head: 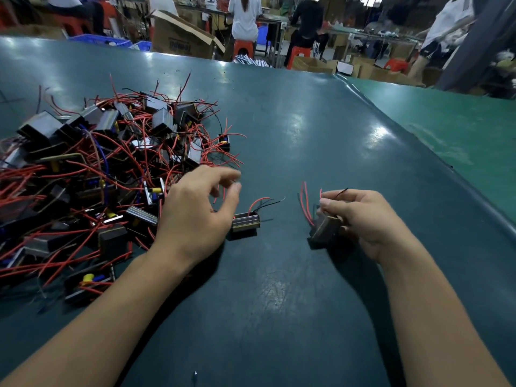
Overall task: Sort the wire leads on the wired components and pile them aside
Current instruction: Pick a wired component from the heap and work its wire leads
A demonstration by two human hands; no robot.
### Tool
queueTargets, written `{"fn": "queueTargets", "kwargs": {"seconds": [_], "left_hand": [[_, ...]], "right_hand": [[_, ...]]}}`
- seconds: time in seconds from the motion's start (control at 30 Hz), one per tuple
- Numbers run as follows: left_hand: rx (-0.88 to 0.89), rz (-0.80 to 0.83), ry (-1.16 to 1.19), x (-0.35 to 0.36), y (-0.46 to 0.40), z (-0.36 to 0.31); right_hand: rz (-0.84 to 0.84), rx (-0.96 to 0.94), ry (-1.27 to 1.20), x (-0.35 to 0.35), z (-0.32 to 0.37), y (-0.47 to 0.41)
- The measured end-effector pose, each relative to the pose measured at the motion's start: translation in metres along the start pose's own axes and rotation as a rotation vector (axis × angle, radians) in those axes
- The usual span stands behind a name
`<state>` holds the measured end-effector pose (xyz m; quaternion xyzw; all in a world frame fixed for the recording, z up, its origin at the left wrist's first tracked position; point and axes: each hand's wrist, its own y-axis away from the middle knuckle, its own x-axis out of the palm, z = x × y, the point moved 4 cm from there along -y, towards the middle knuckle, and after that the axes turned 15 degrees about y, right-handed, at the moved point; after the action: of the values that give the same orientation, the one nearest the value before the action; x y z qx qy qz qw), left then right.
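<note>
A big tangled pile of black wired components with red, black and blue leads covers the left of the dark green table. My left hand hovers at the pile's right edge with fingers loosely curled and blurred, holding nothing that I can see. Just right of it one component lies alone, its red and black leads pointing right. My right hand grips another component low over the table and pinches its thin black lead; its red leads stick up to the left.
The table's right edge runs diagonally, with a lighter green surface beyond it. Cardboard boxes, orange stools and several people at workbenches stand behind the far edge. A small dark scrap lies near the front.
</note>
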<state>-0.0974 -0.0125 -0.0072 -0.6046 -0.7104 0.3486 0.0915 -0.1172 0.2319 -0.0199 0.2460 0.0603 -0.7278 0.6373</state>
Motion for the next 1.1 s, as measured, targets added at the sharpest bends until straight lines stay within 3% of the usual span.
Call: {"fn": "queueTargets", "kwargs": {"seconds": [0.17,0.27,0.5,0.7,0.9,1.1], "left_hand": [[-0.025,0.385,-0.173,0.016,0.008,0.004],[0.006,0.484,-0.274,0.024,0.014,0.005],[-0.055,0.355,-0.331,0.028,0.014,0.004],[-0.123,0.001,0.01,0.012,0.009,0.005],[-0.026,0.098,0.204,0.018,0.009,-0.007],[-0.188,0.059,0.369,0.018,0.009,-0.004]], "right_hand": [[0.159,-0.091,-0.023,0.016,0.007,0.006],[0.256,-0.106,0.001,0.026,0.009,0.011],[0.356,-0.184,0.041,0.035,0.013,0.017],[0.257,-0.24,0.028,0.032,0.016,0.015],[0.314,-0.275,-0.009,0.041,0.018,0.02],[0.371,-0.35,-0.049,0.039,0.024,0.025]]}}
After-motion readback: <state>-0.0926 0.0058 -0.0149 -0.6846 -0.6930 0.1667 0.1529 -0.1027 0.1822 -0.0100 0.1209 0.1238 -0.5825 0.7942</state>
